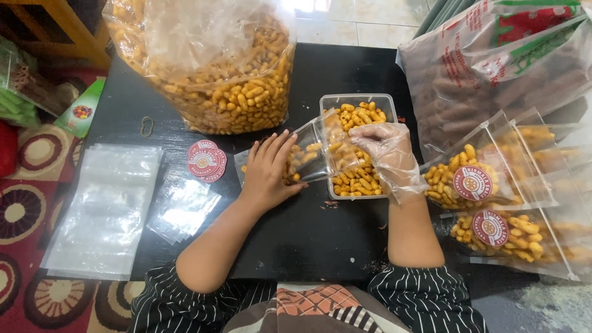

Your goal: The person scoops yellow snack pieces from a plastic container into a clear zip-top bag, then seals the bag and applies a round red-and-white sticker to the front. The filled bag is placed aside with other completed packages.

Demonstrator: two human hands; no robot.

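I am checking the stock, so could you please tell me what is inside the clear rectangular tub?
The clear tub holds yellow-orange snack pieces. The gloved right hand and the small clear pouch held by the left hand cover its middle, so its fill level there cannot be seen.

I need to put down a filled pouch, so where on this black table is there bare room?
Bare black table lies in front of the clear tray, between both forearms. A narrower patch sits between the round stickers and the big snack bag. The right side is crowded with filled pouches; empty pouches cover the left edge.
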